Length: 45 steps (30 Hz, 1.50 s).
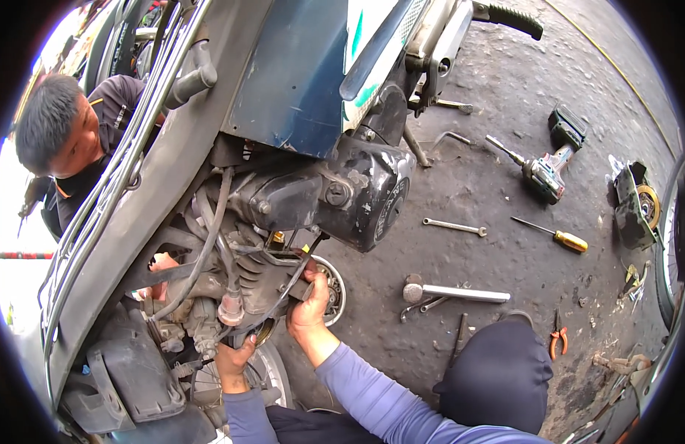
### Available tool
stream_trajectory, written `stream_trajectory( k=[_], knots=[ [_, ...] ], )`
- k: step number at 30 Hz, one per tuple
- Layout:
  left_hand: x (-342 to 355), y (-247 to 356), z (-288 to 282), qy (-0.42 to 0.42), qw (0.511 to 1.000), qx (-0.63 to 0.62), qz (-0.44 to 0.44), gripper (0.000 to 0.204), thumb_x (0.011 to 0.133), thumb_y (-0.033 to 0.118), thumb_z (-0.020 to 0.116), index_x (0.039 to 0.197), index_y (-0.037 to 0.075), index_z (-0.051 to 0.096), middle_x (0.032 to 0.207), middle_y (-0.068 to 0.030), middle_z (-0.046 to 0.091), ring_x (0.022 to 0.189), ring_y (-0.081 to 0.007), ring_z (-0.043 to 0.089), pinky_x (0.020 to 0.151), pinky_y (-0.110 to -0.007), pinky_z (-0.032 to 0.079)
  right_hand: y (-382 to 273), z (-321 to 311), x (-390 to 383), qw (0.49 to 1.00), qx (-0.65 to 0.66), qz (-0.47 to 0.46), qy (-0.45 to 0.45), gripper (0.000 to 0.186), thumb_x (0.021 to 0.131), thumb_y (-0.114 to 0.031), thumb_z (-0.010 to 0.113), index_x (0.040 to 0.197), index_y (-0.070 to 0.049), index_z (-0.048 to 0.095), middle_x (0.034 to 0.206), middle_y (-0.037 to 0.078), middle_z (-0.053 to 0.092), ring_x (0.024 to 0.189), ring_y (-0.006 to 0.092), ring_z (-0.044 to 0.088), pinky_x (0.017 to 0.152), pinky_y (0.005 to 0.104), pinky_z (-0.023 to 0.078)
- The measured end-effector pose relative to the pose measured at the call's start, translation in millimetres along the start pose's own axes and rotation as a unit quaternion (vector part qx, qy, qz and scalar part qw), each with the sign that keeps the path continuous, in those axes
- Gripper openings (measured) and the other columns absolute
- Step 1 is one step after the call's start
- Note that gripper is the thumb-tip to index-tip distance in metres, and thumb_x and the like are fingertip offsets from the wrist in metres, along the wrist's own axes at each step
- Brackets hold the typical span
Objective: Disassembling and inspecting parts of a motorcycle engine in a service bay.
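Observation:
A motorbike's engine sits above my hands, with a black rounded cover (368, 189), a finned cylinder (257, 277), hoses and cables. My right hand (311, 303) reaches up beside the cylinder, fingers curled on a part I cannot make out, partly hidden by a cable, with a round metal rim (337, 303) behind it. Lower and to its left, my left hand (235, 359) has its thumb raised against the underside of the engine near a brassy ring (265, 329); what its fingers hold is hidden. A grey carburettor-like body (204, 333) is just left of it.
A co-worker (79, 137) is beyond the frame (172, 137), with a hand (163, 266) among engine parts. On the ground lie a cordless drill (546, 177), wrench (453, 226), screwdriver (568, 238), hammer (465, 292) and pliers (559, 340). A wheel (668, 237) stands at far right.

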<state>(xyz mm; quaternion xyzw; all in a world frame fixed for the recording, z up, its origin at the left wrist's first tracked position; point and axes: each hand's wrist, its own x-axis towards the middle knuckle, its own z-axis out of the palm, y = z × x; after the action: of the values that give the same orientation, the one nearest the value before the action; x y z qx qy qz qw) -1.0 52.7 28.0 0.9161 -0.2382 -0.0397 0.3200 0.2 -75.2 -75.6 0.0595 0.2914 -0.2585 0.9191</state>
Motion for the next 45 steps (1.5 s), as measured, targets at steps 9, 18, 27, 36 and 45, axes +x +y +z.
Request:
stream_trajectory(
  k=[9,18,27,36,45],
  knots=[
    [-5.0,-7.6,0.7,0.039,0.997,-0.058,-0.011,0.062,0.066,0.014,0.071,0.12,-0.006,0.047,0.117,-0.0151,0.055,0.106,-0.0243,0.054,0.096,-0.034,0.039,11.2,-7.8,5.2,0.998,-0.046,-0.028,-0.016,0.05,0.08,-0.03,0.039,0.121,-0.004,0.051,0.114,0.009,0.057,0.105,0.0209,0.053,0.092,0.0316,0.04],
    [-8.6,-25.3,-8.3,0.045,0.999,0.012,-0.005,0.067,0.063,0.018,0.076,0.118,-0.008,0.048,0.114,-0.0163,0.057,0.105,-0.026,0.055,0.096,-0.035,0.039,4.3,-3.0,0.7,0.999,0.008,-0.005,-0.032,0.05,0.081,-0.027,0.038,0.124,-0.003,0.049,0.12,0.009,0.054,0.111,0.021,0.05,0.098,0.0329,0.035],
    [-8.8,-26.0,-14.9,0.028,0.999,-0.025,-0.029,0.067,0.066,0.027,0.077,0.117,-0.007,0.049,0.113,-0.0158,0.057,0.102,-0.0251,0.055,0.094,-0.033,0.039,9.5,-8.4,-0.2,0.996,-0.07,-0.026,-0.046,0.053,0.081,-0.027,0.037,0.128,-0.002,0.045,0.124,0.01,0.05,0.115,0.0207,0.046,0.099,0.0319,0.033],
    [-12.8,-27.7,-11.4,0.052,0.998,-0.004,-0.042,0.085,0.062,0.033,0.079,0.127,-0.007,0.041,0.123,-0.0171,0.05,0.113,-0.0278,0.049,0.099,-0.035,0.034,10.0,-14.4,3.0,0.991,-0.109,-0.045,-0.069,0.056,0.081,-0.026,0.034,0.129,0.0,0.044,0.128,0.011,0.048,0.117,0.0209,0.045,0.101,0.0313,0.03],
    [-20.9,-40.4,-17.4,0.035,0.995,0.06,-0.067,0.091,0.062,0.034,0.079,0.131,-0.007,0.037,0.129,-0.0185,0.046,0.117,-0.0274,0.046,0.101,-0.034,0.033,13.0,-19.0,3.9,0.996,-0.035,0.006,-0.086,0.056,0.08,-0.026,0.034,0.129,0.0,0.043,0.128,0.013,0.048,0.117,0.0221,0.045,0.102,0.0321,0.03]
  ],
)
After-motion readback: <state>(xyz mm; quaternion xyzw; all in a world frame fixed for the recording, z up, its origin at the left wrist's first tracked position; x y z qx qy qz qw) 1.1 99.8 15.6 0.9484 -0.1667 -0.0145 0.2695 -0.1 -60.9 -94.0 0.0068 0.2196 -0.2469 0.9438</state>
